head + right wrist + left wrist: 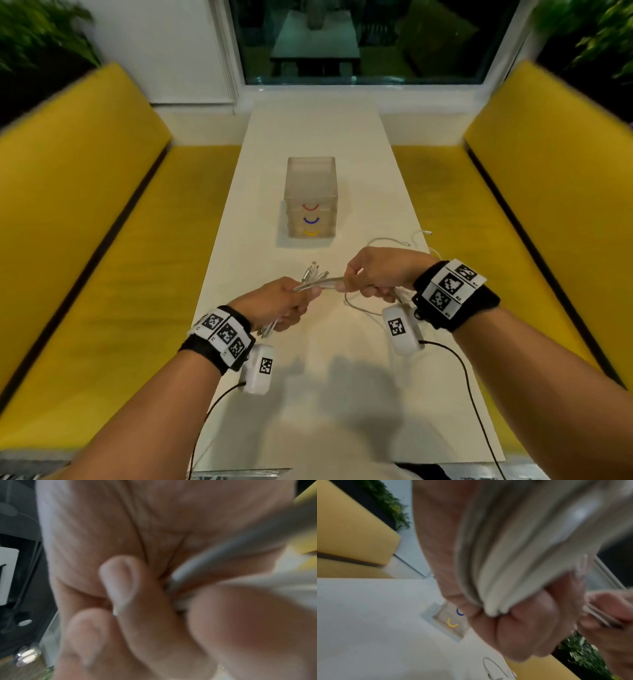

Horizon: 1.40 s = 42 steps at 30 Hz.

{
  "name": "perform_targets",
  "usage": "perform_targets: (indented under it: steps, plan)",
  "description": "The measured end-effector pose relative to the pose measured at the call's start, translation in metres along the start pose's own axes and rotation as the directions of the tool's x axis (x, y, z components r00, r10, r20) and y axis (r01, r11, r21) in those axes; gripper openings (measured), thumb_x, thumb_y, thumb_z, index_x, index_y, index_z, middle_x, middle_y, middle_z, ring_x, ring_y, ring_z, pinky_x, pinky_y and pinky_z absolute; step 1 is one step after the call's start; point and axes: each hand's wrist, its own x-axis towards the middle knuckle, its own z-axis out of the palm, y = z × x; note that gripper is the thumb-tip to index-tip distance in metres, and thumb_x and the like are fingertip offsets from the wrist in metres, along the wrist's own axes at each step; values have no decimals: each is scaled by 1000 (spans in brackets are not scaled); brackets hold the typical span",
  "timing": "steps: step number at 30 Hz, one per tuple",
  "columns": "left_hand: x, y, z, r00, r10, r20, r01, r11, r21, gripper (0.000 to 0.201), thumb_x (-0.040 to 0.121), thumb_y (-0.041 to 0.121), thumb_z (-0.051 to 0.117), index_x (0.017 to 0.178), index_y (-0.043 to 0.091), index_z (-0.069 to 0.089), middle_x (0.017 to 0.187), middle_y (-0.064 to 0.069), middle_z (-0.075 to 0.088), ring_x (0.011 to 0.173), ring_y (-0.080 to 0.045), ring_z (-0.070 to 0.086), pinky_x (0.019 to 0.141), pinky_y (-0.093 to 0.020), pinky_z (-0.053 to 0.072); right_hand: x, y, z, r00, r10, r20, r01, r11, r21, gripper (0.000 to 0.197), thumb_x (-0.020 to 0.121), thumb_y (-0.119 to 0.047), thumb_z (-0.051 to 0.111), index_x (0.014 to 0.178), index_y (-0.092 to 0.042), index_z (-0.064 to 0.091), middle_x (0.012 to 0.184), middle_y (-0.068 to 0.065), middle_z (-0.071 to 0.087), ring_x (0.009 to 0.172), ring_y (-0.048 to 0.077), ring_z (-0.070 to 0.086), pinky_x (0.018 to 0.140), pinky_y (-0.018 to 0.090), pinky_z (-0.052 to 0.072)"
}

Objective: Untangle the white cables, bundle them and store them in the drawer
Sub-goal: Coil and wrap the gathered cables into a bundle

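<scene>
Both hands are raised just above the near middle of the long white table (359,192). The left hand (274,303) has its fingers (518,631) curled tight around a gathered bunch of white cables (317,285); in the left wrist view the strands run side by side through the fist, blurred but plainly clamped. The plug ends of the bunch fan out just beyond the left hand, pointing toward the far end of the table.

The right hand (378,272) grips the same bunch a short way along, so a stiff span of cables bridges the gap between the two hands. In the right wrist view its fingers (123,582) are folded over at least one grey-white cable pressed against the palm; the picture is too soft to count the strands. Below the right hand a thin loop of cable hangs down toward the table, and more loose cable (394,241) trails on the table behind that hand, near the right edge.

A small frosted drawer unit (311,197) stands farther back on the table, well apart from the hands. It has three stacked drawers with red, blue and yellow curved handles, all pushed in.

Yellow benches (102,212) line both sides of the table.
</scene>
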Motion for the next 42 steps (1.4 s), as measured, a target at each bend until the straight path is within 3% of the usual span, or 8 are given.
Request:
perform_targets:
  steps: [15,18,22,25,27,31,36,42]
  plan:
    - [3,-22,-21,996,41,-75,-83,707,-702,43,99,35,49,60,22,38,39,10,28,31,-3,24,36,-17,13,18,45,-2,987,14,162,-63,950,304,35,106,-38,42,85,-12,53,62,-1,33,50,14,28,53,30,28]
    - [4,-19,-21,992,18,-128,-106,683,-723,39,99,32,47,63,21,41,41,9,30,32,-5,26,34,-17,19,21,44,0,1000,-3,11,-1,931,365,34,104,-39,45,83,-14,55,61,-3,31,51,12,21,48,27,22]
    - [24,-13,-6,875,51,-481,-256,893,-370,38,108,31,42,73,17,48,56,2,49,51,-15,46,51,-27,41,33,25,30,918,-3,-397,217,840,497,36,105,-33,41,75,-16,52,54,-5,29,44,10,19,43,21,13]
    - [39,-7,7,792,98,-603,-290,929,-229,45,109,27,39,76,8,63,69,-7,69,70,-26,65,67,-38,55,43,11,65,782,-90,-617,335,895,294,39,107,-28,37,73,-15,53,51,-7,39,38,5,31,39,20,26]
    - [44,-1,14,748,107,-655,-312,928,-205,45,108,22,39,72,8,62,64,-6,67,61,-21,63,63,-33,54,48,7,85,737,-236,-633,361,930,74,41,107,-25,35,71,-17,52,58,-7,47,48,6,41,51,27,34]
    - [48,9,32,715,39,-698,-324,903,-281,39,105,23,45,67,14,50,49,0,48,43,-14,46,50,-28,38,47,3,106,789,-330,-518,311,942,-128,45,108,-30,28,72,-15,49,74,5,60,69,26,56,69,42,45]
    - [42,6,44,825,-20,-565,-385,713,-586,43,96,39,45,57,23,50,51,5,42,40,-11,37,48,-28,27,50,1,109,865,-292,-409,182,941,-287,43,107,-36,24,86,-13,53,91,16,68,80,34,63,70,40,49]
    - [46,-1,43,797,40,-603,-283,907,-313,52,91,53,65,64,8,62,64,-10,63,63,-24,64,71,-39,56,43,3,107,926,-254,-279,151,927,-343,24,97,-13,42,109,-2,60,98,15,65,77,33,60,65,40,48]
